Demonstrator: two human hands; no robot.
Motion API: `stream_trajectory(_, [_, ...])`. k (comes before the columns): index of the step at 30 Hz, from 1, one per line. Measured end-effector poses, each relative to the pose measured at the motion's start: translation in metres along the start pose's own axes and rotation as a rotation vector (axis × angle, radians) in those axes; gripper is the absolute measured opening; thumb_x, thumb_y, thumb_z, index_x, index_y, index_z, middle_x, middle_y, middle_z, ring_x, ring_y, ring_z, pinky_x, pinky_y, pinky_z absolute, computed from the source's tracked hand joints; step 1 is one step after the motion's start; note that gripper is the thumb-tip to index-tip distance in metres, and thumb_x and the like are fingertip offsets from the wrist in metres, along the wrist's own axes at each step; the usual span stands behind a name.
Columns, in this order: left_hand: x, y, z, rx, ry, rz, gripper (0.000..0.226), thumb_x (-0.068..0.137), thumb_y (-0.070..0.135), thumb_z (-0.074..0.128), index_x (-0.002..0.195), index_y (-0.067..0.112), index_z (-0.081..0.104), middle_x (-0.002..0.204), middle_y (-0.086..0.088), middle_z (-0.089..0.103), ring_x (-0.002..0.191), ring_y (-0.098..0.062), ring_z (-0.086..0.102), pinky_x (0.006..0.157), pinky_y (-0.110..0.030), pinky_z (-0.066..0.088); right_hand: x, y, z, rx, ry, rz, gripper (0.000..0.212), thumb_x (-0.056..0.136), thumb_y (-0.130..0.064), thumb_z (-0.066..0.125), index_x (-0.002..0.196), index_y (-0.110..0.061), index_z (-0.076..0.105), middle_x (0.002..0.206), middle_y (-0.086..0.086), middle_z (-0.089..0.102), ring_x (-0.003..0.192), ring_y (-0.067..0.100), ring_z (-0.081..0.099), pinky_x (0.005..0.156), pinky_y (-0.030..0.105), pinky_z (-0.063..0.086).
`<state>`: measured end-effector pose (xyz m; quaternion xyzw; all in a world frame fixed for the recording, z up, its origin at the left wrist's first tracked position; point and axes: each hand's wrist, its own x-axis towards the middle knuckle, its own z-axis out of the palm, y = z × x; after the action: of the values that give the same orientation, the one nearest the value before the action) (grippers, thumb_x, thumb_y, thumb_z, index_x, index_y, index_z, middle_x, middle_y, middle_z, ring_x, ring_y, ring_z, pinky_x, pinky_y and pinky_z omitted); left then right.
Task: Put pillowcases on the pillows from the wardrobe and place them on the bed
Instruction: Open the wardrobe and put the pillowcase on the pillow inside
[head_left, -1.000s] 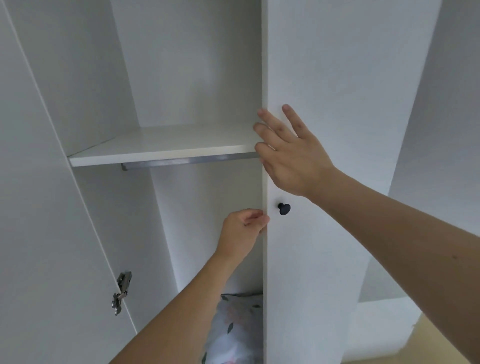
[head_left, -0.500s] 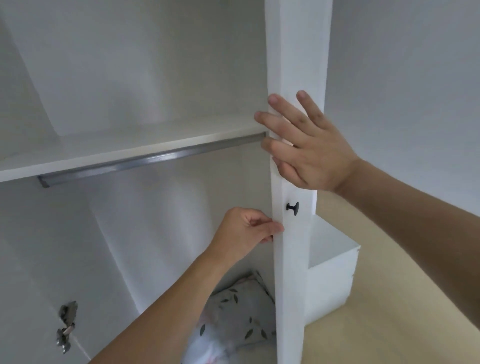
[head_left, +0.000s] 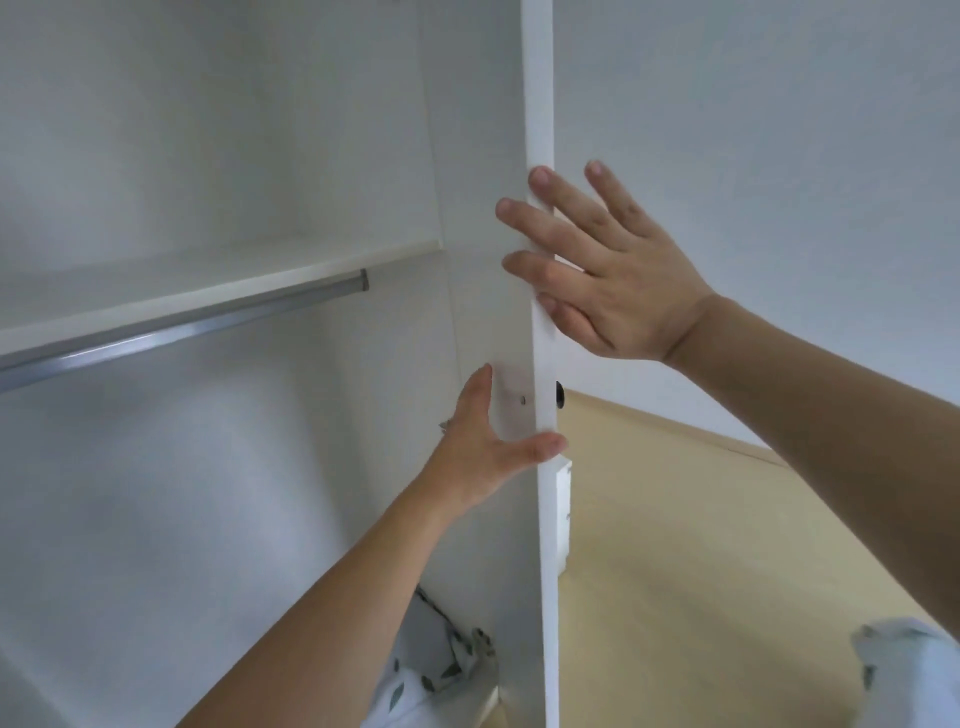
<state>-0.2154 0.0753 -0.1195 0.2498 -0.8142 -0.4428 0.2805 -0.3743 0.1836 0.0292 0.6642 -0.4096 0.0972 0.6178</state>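
The white wardrobe door (head_left: 540, 104) stands swung out and shows edge-on in the middle of the view. My left hand (head_left: 483, 447) holds it from the inner side, thumb hooked over the edge below the black knob (head_left: 560, 395). My right hand (head_left: 608, 275) lies flat on the outer face higher up, fingers spread across the edge. At the bottom of the wardrobe, partly hidden by my left forearm, lies a white pillow with a green leaf print (head_left: 421, 670).
Inside the wardrobe are a bare white shelf (head_left: 208, 280) and a metal hanging rail (head_left: 182, 327) under it. A low white cabinet (head_left: 563, 514) stands behind the door on the beige floor (head_left: 701, 571). White leaf-printed fabric (head_left: 904, 675) shows at lower right.
The door has swung further open, from face-on to edge-on. My left hand went from pinching the edge to lying on the inner face. More of the pillow and floor show.
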Motion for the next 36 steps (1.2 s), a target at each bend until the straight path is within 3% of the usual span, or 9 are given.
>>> stream_trajectory(3, [0.014,0.01,0.02,0.025,-0.016,0.029,0.131,0.047,0.08,0.078,0.149,0.046,0.004,0.159,0.024,0.007,0.144,0.001,0.013,0.119,-0.042,0.022,-0.02,0.014,-0.005,-0.023,-0.057,0.03,0.042,0.096,-0.027,0.035,0.127,-0.01,0.058,0.154,0.012,0.029,0.144,0.036,0.02,0.117,0.054,0.014])
stream_trajectory(6, [0.028,0.023,0.042,0.062,0.006,0.058,0.14,0.045,0.082,0.074,0.152,0.035,-0.001,0.161,0.011,0.009,0.146,-0.007,0.014,0.118,-0.043,0.024,-0.041,0.029,-0.009,-0.054,-0.095,0.059,0.045,0.097,-0.027,0.035,0.136,-0.011,0.051,0.155,0.013,0.027,0.145,0.035,0.019,0.117,0.053,0.013])
stream_trajectory(10, [0.045,0.038,0.078,0.171,0.073,0.062,0.145,0.05,0.084,0.064,0.151,0.021,-0.018,0.16,0.01,-0.019,0.148,-0.007,-0.009,0.12,-0.038,0.012,-0.071,0.049,-0.008,-0.103,-0.151,0.108,0.051,0.098,-0.028,0.035,0.146,-0.011,0.035,0.156,0.013,0.023,0.146,0.033,0.017,0.118,0.052,0.012])
stream_trajectory(12, [0.05,0.042,0.092,0.207,0.13,0.063,0.144,0.052,0.085,0.06,0.151,0.018,-0.02,0.16,0.007,-0.022,0.147,-0.008,-0.013,0.12,-0.038,0.009,-0.082,0.057,-0.007,-0.116,-0.178,0.121,0.053,0.099,-0.027,0.036,0.148,-0.01,0.031,0.157,0.012,0.022,0.146,0.032,0.016,0.118,0.051,0.012])
stream_trajectory(27, [0.134,0.062,0.179,0.327,0.353,-0.027,0.144,0.054,0.088,0.054,0.15,0.011,-0.021,0.161,-0.007,-0.02,0.148,-0.032,-0.006,0.112,-0.056,0.029,-0.15,0.124,0.023,-0.211,-0.495,0.186,0.054,0.102,-0.03,0.024,0.149,-0.005,0.025,0.158,0.011,0.019,0.147,0.028,0.013,0.12,0.047,0.01])
stream_trajectory(30, [0.142,0.055,0.187,0.318,0.392,0.026,0.145,0.053,0.092,0.046,0.15,0.004,-0.016,0.16,-0.016,-0.017,0.147,-0.038,-0.008,0.116,-0.053,0.017,-0.145,0.121,0.027,-0.214,-0.445,0.198,0.052,0.1,-0.028,0.027,0.145,-0.001,0.033,0.155,0.014,0.027,0.145,0.03,0.019,0.12,0.047,0.008])
stream_trajectory(33, [0.143,0.033,0.183,0.264,0.394,0.168,0.144,0.054,0.095,0.046,0.152,0.01,-0.014,0.161,-0.011,-0.017,0.147,-0.03,-0.016,0.117,-0.047,0.001,-0.127,0.105,0.036,-0.16,-0.334,0.184,0.049,0.099,-0.027,0.031,0.135,0.002,0.048,0.146,0.017,0.043,0.141,0.032,0.03,0.119,0.048,0.009])
stream_trajectory(36, [0.14,-0.008,0.148,0.36,0.393,0.267,0.123,0.066,0.083,0.054,0.155,0.016,0.002,0.164,-0.005,-0.001,0.15,-0.024,-0.004,0.12,-0.052,0.007,-0.101,0.083,0.055,-0.079,-0.319,0.178,0.049,0.099,-0.028,0.032,0.135,0.001,0.048,0.146,0.018,0.042,0.14,0.032,0.032,0.119,0.048,0.011])
